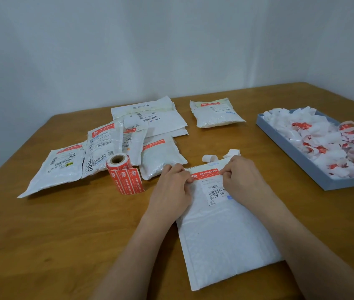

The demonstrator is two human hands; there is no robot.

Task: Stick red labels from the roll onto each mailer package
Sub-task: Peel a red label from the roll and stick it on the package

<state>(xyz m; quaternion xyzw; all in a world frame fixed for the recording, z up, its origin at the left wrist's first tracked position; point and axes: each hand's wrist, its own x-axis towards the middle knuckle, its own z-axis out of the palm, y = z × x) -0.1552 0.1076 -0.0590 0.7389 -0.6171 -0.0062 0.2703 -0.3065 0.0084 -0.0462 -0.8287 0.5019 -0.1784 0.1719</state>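
A white bubble mailer point(226, 230) is lying on the wooden table point(63, 234) directly in front of the person, and everything else is placed around it. Across the mailer's far edge a red label point(206, 173) is lying flat, above a white barcode sticker point(216, 192). The left hand point(171, 191) is resting on the mailer's far-left corner, its curled fingertips pressing on the label's left end. The right hand point(238, 176) is sitting at the label's right end with fingers bent down onto it; whether it is pinching or only pressing is not clear. Just left of the mailer the label roll point(122, 167) is lying on its side, a strip of red labels trailing toward the viewer. Beyond and to the left of the mailer a cluster of labelled mailer packages point(115, 146) is spread out. Two curled white backing scraps point(221, 155) are lying just beyond the mailer. Well to its right a grey tray point(301, 163) is holding a heap of crumpled backing papers point(323, 139)
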